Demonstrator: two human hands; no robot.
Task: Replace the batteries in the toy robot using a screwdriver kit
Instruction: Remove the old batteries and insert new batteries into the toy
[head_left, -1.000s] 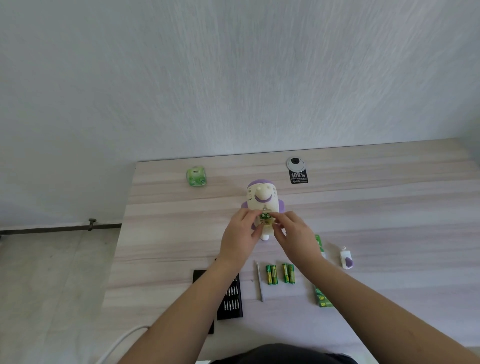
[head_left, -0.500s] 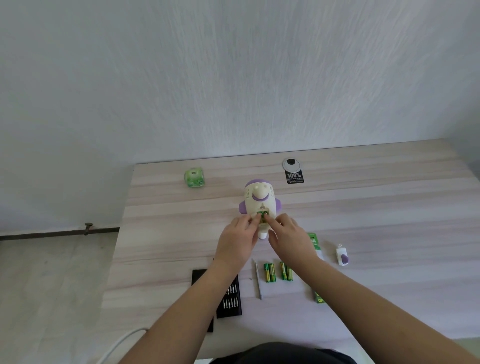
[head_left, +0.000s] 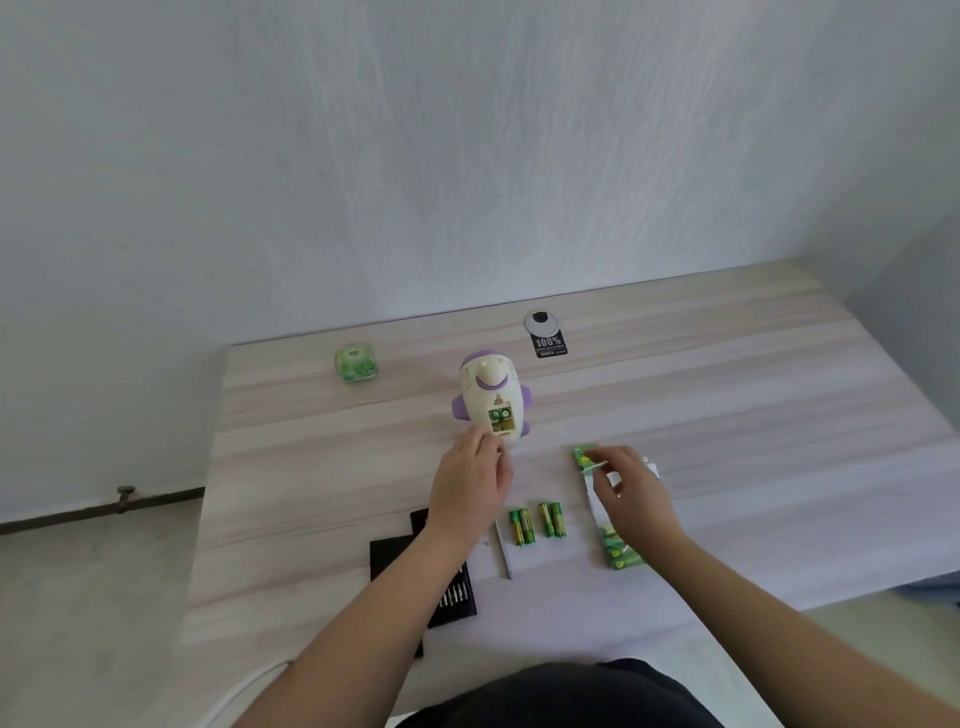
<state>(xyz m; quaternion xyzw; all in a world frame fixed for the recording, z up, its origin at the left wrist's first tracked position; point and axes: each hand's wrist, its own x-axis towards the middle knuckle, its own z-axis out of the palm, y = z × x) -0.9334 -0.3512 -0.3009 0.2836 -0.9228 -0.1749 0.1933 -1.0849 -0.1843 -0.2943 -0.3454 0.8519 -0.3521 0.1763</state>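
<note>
Batteries sit in the open compartment of the toy robot (head_left: 491, 397), which lies toward the far middle of the desk (head_left: 727, 395). My left hand (head_left: 470, 480) rests at its base, fingers loosely curled; whether they grip it I cannot tell. My right hand (head_left: 631, 491) pinches the battery pack (head_left: 618, 556) near the front right. Four loose batteries (head_left: 537, 522), a screwdriver (head_left: 503, 551) and the bit case (head_left: 452, 592) line the front edge. Next, I judge, comes closing the cover. Behind stands a pale wall (head_left: 467, 156).
</note>
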